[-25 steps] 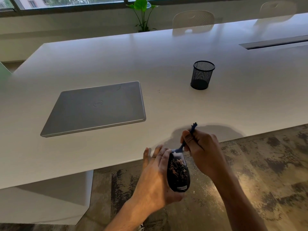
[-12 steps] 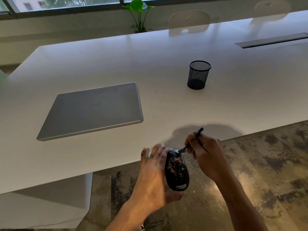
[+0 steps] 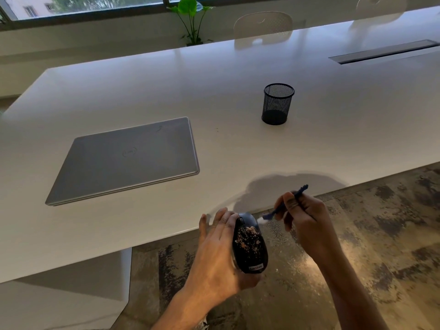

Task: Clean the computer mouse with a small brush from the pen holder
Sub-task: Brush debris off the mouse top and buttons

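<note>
Head view, lower centre: left hand [image 3: 214,256] cups crumb-covered mouse [image 3: 250,246] off the table edge; right hand [image 3: 302,217] pinches brush [image 3: 283,206], bristles now drawn back beside the mouse's front. Crumbs remain; sweeping barely begun.

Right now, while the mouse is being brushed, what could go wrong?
1. The mouse is held by the left hand past the table edge, so the brown crumbs on it will probably fall on the floor.
2. Only the left hand grips it over the floor; a hard stroke of the brush in the right hand could knock it loose.
</note>
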